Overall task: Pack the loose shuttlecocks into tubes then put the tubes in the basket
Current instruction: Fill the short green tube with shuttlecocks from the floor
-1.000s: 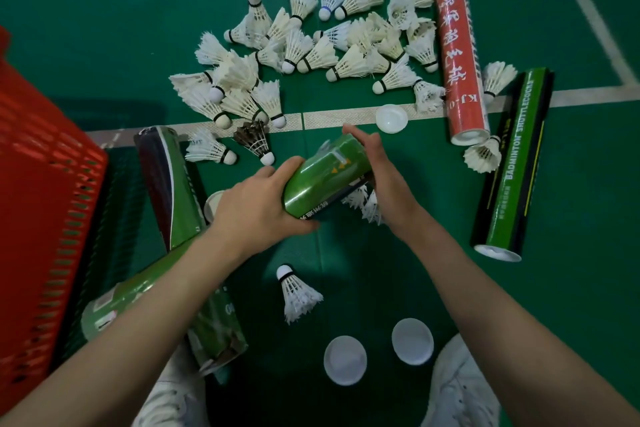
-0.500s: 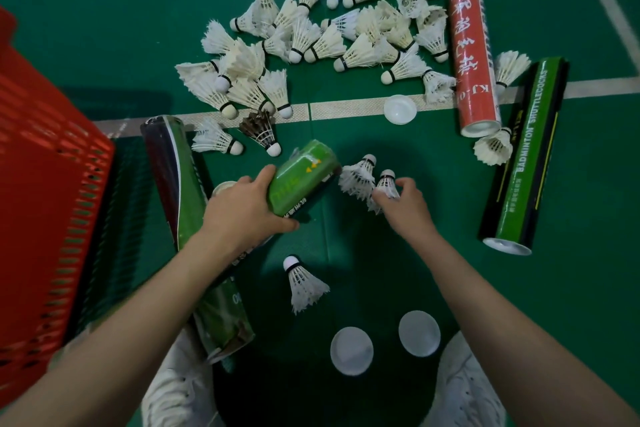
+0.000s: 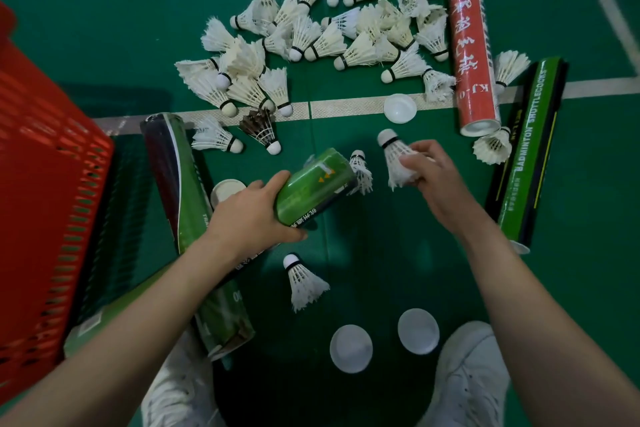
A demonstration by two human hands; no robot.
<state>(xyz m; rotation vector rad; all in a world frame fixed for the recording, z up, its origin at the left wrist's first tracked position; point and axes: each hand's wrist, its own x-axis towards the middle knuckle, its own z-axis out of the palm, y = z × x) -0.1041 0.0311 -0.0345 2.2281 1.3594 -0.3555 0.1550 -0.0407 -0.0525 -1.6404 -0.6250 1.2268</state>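
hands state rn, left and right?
Left hand: gripping the green tube.
Right hand: pinching a white shuttlecock by its feathers.

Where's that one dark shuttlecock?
Left of centre in the head view, the dark shuttlecock lies at the white court line, beside a white shuttlecock.

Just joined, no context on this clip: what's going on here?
A person is packing shuttlecocks on a green court floor. The left hand grips a green tube, and the right hand holds one white shuttlecock by its feathers, close to the tube. A big loose pile lies beyond, unpacked. A red tube, another green tube and white caps lie on the floor. The red basket stands at the left, its inside out of view.
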